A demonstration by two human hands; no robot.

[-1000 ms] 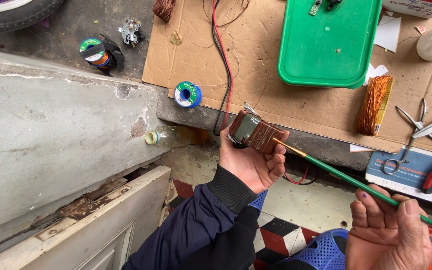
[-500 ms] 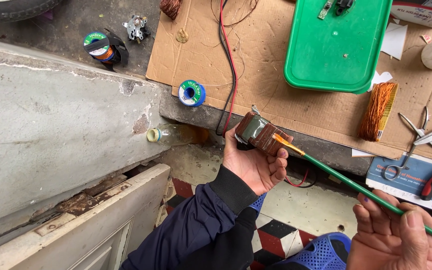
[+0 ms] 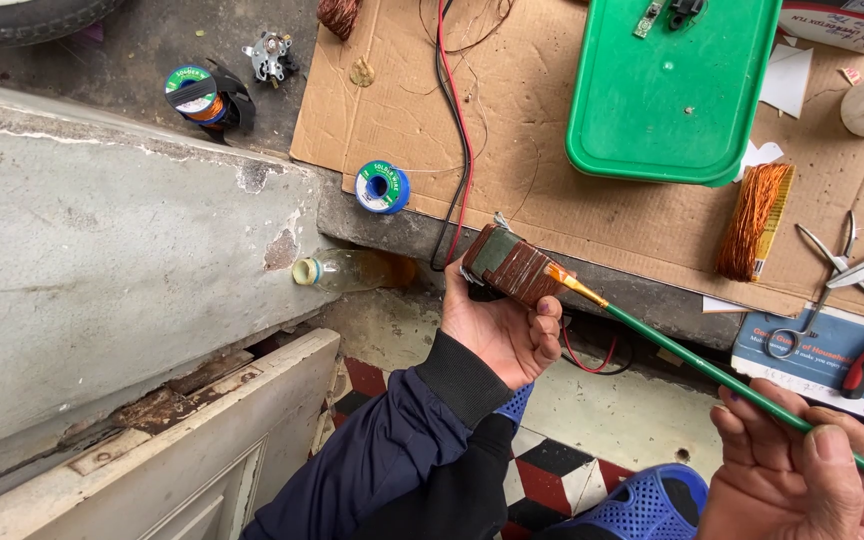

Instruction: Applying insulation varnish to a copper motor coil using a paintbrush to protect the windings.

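Gripping one coil (image 3: 514, 266), one brush (image 3: 742, 384)

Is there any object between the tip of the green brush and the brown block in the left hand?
No. The green brush, held in the right hand, has its orange bristles right at the brown block that the left hand grips. Nothing visible lies between them.

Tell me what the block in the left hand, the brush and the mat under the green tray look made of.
Block: glossy red-brown tape or varnished wrapping, likely over a wound coil.
Brush: smooth green painted handle, wood or plastic; orange bristles, probably synthetic.
Mat: matte brown corrugated cardboard, creased, with raw edges.
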